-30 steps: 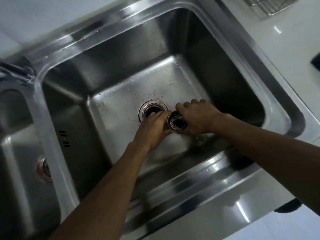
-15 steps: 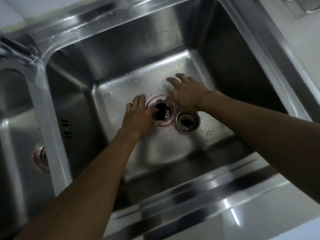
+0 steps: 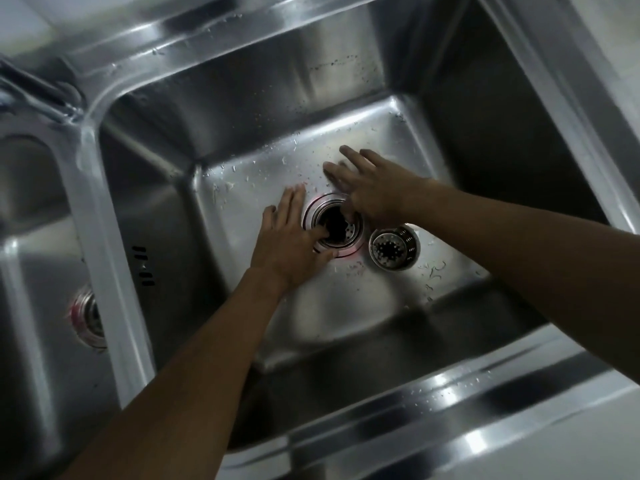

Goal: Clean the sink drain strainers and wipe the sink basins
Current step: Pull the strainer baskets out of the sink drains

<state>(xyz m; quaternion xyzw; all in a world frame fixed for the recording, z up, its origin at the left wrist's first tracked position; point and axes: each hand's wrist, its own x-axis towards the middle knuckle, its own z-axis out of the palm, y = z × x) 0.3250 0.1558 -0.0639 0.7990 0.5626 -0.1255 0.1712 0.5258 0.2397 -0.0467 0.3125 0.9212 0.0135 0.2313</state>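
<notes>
A steel strainer basket (image 3: 393, 246) with a perforated bottom stands on the floor of the right basin (image 3: 381, 299), just right of the open drain hole (image 3: 334, 225). My left hand (image 3: 289, 242) lies flat on the wet floor at the drain's left rim, with one finger reaching into the hole. My right hand (image 3: 370, 187) lies flat with spread fingers on the floor behind and right of the drain. Neither hand holds anything. Water drops and small white bits dot the basin floor.
The left basin (image 3: 41, 306) lies beyond a steel divider (image 3: 104, 237), with its own drain fitting (image 3: 88, 317) in place. Overflow slots (image 3: 143, 265) mark the right basin's left wall. A faucet base (image 3: 31, 88) sits at the far left.
My right hand has let go of the strainer, which now stands beside the drain, and moved back over the floor. My left hand has flattened by the drain. The camera has come closer.
</notes>
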